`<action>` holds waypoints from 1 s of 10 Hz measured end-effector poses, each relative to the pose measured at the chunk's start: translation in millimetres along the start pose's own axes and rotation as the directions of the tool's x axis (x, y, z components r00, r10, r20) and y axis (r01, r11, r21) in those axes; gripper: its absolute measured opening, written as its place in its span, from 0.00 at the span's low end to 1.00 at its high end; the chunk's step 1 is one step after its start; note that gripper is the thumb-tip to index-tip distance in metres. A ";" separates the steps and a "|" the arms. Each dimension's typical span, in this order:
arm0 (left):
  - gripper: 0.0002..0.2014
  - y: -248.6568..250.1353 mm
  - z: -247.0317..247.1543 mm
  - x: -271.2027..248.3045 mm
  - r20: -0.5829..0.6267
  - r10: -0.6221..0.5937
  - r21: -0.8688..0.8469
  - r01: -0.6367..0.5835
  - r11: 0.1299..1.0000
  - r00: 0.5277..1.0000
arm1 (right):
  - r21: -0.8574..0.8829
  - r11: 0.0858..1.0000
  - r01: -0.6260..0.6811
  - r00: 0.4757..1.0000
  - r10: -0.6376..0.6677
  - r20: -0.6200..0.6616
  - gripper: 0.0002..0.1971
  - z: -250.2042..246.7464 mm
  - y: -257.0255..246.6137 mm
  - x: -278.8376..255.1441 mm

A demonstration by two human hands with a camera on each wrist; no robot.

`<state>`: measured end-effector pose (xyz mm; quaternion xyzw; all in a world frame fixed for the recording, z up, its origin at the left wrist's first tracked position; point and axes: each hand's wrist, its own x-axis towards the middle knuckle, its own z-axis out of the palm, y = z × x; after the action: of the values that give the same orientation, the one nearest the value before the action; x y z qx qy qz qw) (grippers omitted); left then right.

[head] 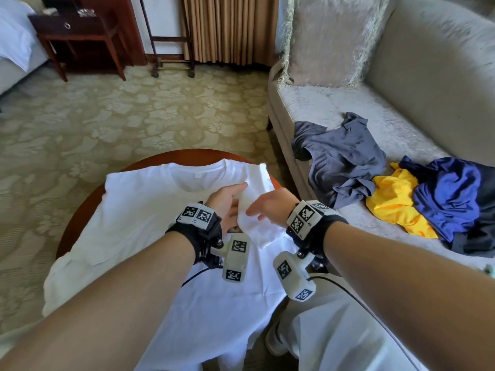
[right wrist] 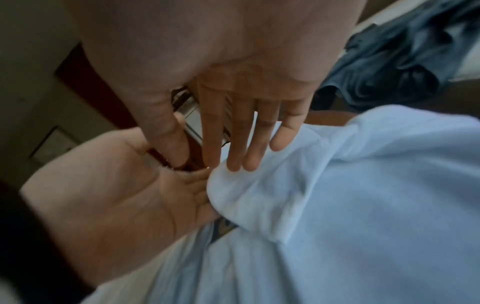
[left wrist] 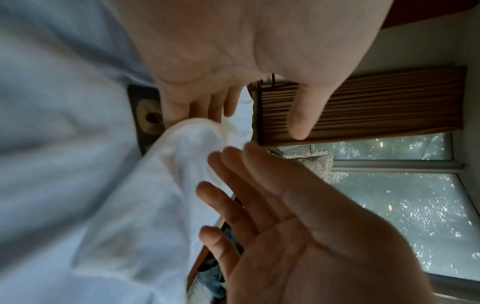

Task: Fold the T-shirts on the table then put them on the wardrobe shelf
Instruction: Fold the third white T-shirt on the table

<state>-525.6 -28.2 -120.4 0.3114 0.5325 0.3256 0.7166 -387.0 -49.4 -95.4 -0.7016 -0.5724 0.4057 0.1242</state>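
Observation:
A white T-shirt (head: 150, 210) lies spread, collar away from me, on a round wooden table (head: 150, 159). Its right side is turned up into a raised fold (head: 254, 188) over the chest. My left hand (head: 232, 197) lies flat with straight fingers against the left of that fold. From the right, my right hand (head: 258, 209) touches the fold with straight fingers. In the left wrist view my left hand (left wrist: 207, 98) has the fold (left wrist: 187, 148) at its fingertips, and the right hand (left wrist: 298, 226) faces it. In the right wrist view the fingertips (right wrist: 235, 164) of my right hand (right wrist: 246, 86) touch the fold (right wrist: 246, 195).
On a beige sofa (head: 334, 103) to the right lie a crumpled grey shirt (head: 340, 162), a yellow garment (head: 393, 202) and a blue one (head: 450, 194). A cushion (head: 329, 36) leans at its far end. Patterned carpet (head: 120, 111) surrounds the table; a dark side table (head: 77, 28) stands far left.

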 end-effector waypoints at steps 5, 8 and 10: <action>0.08 9.5 -35.3 -1.2 -0.099 0.125 0.175 -0.106 0.979 0.987 | 0.427 0.899 -0.093 0.995 0.075 0.058 0.16 26.4 -18.2 24.1; 0.06 38.3 -97.8 0.3 -0.420 0.261 0.250 -0.166 0.954 0.869 | 0.655 0.747 -0.116 0.985 0.172 -0.021 0.09 18.2 -34.1 41.4; 0.23 69.1 -181.1 9.6 -0.593 0.388 0.548 0.001 0.837 0.705 | 0.259 0.928 -0.268 0.877 0.346 -0.333 0.24 1.7 -43.7 76.5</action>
<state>-707.7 38.5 -114.2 0.4031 0.7867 0.3406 0.3203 -417.7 33.0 -101.3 -0.8313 -0.3742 0.3364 0.2360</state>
